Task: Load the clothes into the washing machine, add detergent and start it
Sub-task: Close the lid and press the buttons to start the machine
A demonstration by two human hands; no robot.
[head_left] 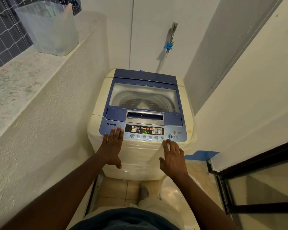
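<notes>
A cream top-loading washing machine (140,156) with a blue top stands in a narrow corner. Its glass lid (144,97) is down, and the drum with something dark inside shows through it. The control panel (144,130) is lit and its green display reads 14. My left hand (112,145) lies flat with fingers spread on the panel's left end, holding nothing. My right hand (172,156) hovers at the front edge with fingers apart, its fingertips just below the start/pause button (170,136).
A low textured wall with a stone ledge (15,83) runs along the left, carrying a clear plastic tub (48,29). A tap with a blue fitting (169,44) is on the back wall. A dark-framed glass door (256,188) stands at the right; tiled floor lies below.
</notes>
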